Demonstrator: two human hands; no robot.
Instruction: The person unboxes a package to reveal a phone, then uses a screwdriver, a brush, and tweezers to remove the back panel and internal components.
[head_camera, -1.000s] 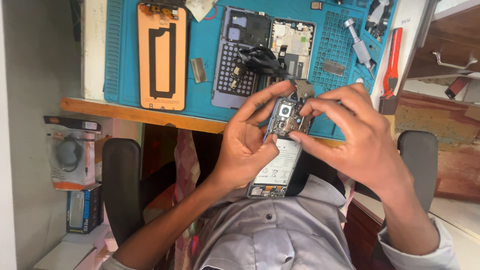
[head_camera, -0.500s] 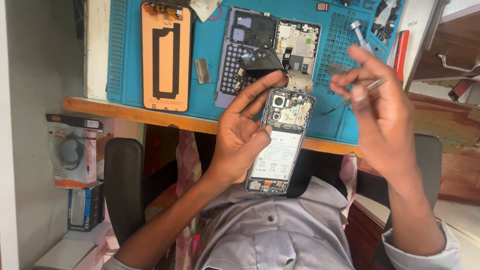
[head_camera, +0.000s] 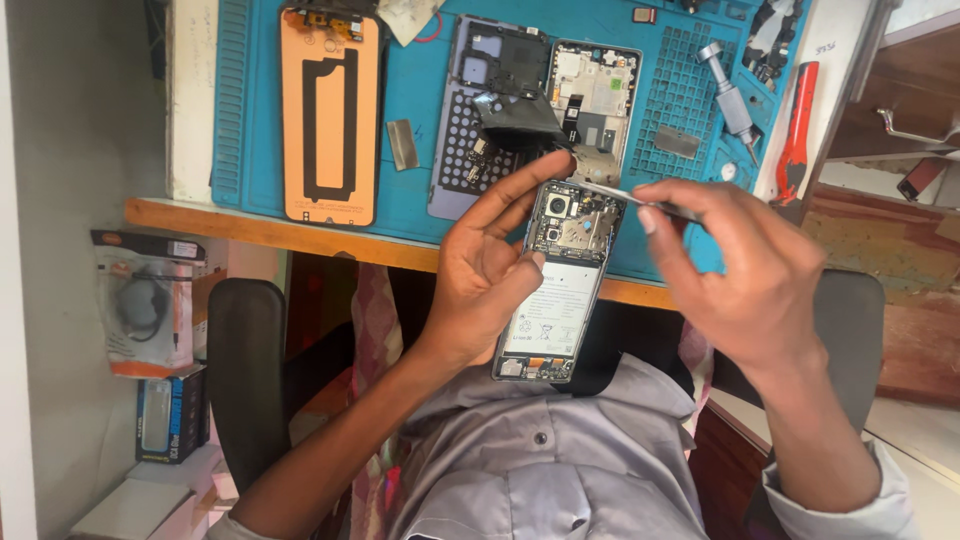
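My left hand (head_camera: 490, 270) grips an opened smartphone (head_camera: 560, 285) with its back cover off, showing the white battery and the circuit board near the camera. The phone is held upright above my lap, just in front of the bench edge. My right hand (head_camera: 735, 270) pinches thin metal tweezers (head_camera: 640, 203), whose tip rests at the phone's upper right corner by the board.
A blue repair mat (head_camera: 420, 110) on the wooden bench carries an orange-backed phone panel (head_camera: 330, 115), a dark phone frame (head_camera: 490, 110), a bare board frame (head_camera: 595, 100), a metal screwdriver (head_camera: 730, 100) and a red-handled tool (head_camera: 795, 120). Packaged boxes (head_camera: 145, 320) sit at left beside the chair (head_camera: 245, 370).
My right hand came off the phone, lifted away to the right, then returned with the tweezers to the phone's top corner. The left hand keeps hold of the phone.
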